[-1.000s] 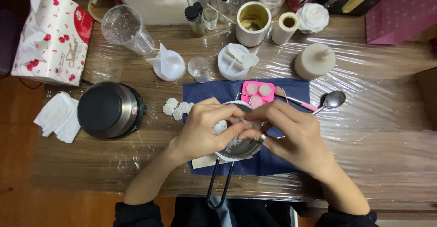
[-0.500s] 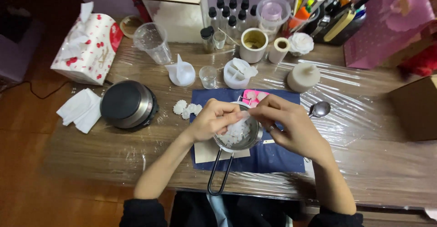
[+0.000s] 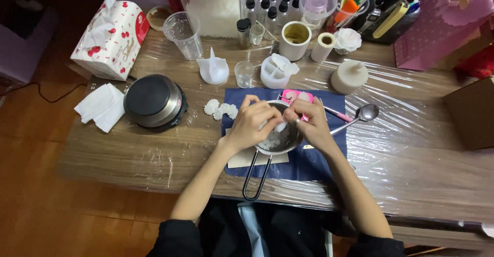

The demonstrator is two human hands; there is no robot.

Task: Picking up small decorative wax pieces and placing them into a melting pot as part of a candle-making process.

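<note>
Both my hands met over the pan [image 3: 275, 141]: left hand [image 3: 252, 123] and right hand [image 3: 309, 125] each kept a narrow grip pinching one white lump [image 3: 279, 127]. Spoon [image 3: 360, 116] lay at 3 o'clock.

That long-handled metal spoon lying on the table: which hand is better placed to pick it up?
Probably the right hand. The long-handled metal spoon lies just beside it, on its side of the small metal pan, while the left hand would have to cross over.
</note>
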